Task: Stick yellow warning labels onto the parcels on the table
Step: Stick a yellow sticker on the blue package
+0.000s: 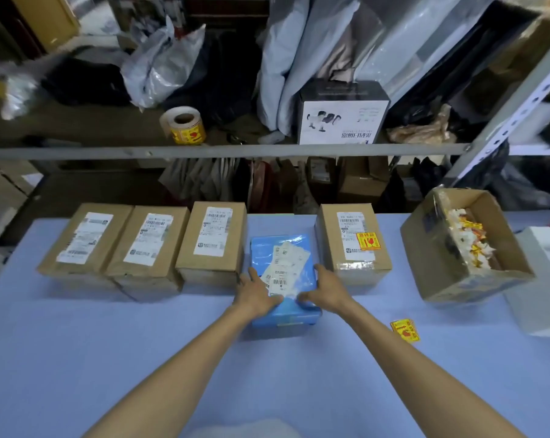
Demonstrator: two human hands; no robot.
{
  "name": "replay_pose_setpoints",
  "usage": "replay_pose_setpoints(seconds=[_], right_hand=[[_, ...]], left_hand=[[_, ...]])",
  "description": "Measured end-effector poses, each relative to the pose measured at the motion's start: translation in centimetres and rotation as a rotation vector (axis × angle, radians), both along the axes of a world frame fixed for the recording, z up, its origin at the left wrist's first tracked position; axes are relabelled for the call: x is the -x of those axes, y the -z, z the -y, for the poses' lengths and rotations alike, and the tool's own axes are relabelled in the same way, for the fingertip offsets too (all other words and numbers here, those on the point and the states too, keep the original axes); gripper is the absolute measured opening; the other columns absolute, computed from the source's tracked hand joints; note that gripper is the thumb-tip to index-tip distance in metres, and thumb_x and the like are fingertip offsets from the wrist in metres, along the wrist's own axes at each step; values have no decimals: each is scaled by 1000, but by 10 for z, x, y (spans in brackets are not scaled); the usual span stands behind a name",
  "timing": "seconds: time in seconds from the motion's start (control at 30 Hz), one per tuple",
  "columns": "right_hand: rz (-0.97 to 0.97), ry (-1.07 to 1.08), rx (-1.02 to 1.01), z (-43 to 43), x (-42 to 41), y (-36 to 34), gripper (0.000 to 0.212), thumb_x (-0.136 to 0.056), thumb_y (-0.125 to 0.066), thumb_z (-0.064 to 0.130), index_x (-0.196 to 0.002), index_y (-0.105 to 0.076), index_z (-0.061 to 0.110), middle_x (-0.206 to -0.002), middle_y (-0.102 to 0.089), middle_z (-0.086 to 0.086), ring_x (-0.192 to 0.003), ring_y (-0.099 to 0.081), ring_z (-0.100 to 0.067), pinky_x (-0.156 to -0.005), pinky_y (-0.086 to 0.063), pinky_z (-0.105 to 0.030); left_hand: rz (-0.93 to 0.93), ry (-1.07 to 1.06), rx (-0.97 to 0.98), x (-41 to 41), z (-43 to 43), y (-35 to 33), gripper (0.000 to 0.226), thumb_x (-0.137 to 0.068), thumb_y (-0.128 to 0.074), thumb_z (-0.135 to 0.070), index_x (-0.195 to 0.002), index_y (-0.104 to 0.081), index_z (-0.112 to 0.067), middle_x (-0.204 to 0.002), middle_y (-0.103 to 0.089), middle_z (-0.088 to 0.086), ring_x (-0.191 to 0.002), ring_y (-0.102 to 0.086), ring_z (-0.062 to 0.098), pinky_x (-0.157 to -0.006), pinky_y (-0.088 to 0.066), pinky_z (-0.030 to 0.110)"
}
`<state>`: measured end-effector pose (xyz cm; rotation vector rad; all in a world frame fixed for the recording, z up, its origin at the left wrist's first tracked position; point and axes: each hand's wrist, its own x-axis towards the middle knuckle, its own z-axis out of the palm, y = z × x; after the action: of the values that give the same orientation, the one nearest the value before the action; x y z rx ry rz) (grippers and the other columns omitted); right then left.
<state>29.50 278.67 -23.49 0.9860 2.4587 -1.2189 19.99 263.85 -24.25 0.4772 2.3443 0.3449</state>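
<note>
Open carton (pixel 427 245) of paper scraps (pixel 466 235) — printed box (pixel 343 121) on shelf (pixel 223 151).

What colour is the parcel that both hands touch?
The parcel is blue, with a white shipping label on top; the head view shows it.
</note>
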Motion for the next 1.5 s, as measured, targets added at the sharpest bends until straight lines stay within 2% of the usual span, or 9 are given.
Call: replay_pose_setpoints(seconds=[0.2,0.4,0.57,0.83,0.9,1.0,1.13,1.3,1.5], right_hand=[[-69,104,-18,22,-55,6,63,-66,-83,16,-117,-47,11,-101,-60,1,-87,-59,-24,-67,-44,-32],[-34,225,199,36,-95,15,54,-73,-75,0,-104,-31,8,-96,-52,1,-96,-54,-22,-81,-49,-38],[-151,249,226,46,-120,23,73,-82,-74,17,-142,-31,17,-113,-55,-4,-98,-54,-19,-87,-48,-34],[-241,342,277,54,-150,36,68,-81,-72,9,-140,-41,20,-117,-57,-2,-99,-56,-18,-87,-50,-32],[-275,332,238,61,-155,39,63,-85,-68,10,-141,-39,16,-115,-53,4,-100,-54,-14,-83,-46,-20],[-321,337,212,65,-159,42,59,-87,-66,12,-140,-41,13,-118,-54,3,-100,-55,-13,-69,-44,-4],[-342,301,339,56,-162,44,65,-83,-71,11,-142,-42,17,-126,-58,-7,-104,-60,-22,-80,-53,-24],[-367,295,396,53,-164,46,66,-83,-72,10,-142,-43,19,-125,-59,-8,-106,-62,-26,-85,-56,-36],[-399,320,427,55,-164,48,61,-84,-71,11,-139,-47,21,-124,-63,-5,-104,-64,-23,-83,-58,-32]], left_hand=[[69,-32,-83,-40,31,3,100,-77,-75,-38,-147,-8,-13,-142,-25,21,-129,-38,40,-105,-36,42],[64,-196,-299,-79,51,14,69,-75,-78,-29,-122,-31,-10,-124,-57,11,-112,-56,31,-79,-42,32],[66,-191,-356,-99,63,22,76,-73,-77,-38,-137,-38,-27,-123,-60,4,-117,-54,29,-85,-43,35],[32,-214,-358,-129,68,30,84,-73,-77,-38,-143,-31,-31,-122,-60,6,-113,-57,29,-95,-46,42],[20,-240,-355,-137,67,30,87,-75,-74,-42,-146,-25,-32,-124,-57,8,-112,-57,30,-95,-46,42],[41,-292,-455,-141,67,33,77,-64,-69,-49,-134,-39,-39,-120,-60,6,-108,-60,28,-93,-50,44],[42,-309,-511,-134,66,27,59,-72,-79,-22,-126,-54,-25,-118,-67,1,-106,-62,25,-94,-50,40],[70,-332,-567,-133,72,31,59,-74,-80,-20,-128,-56,-26,-117,-68,-3,-106,-64,18,-93,-51,34],[78,-355,-601,-136,75,36,63,-78,-77,-24,-135,-50,-29,-122,-66,-2,-108,-62,17,-93,-51,34]])
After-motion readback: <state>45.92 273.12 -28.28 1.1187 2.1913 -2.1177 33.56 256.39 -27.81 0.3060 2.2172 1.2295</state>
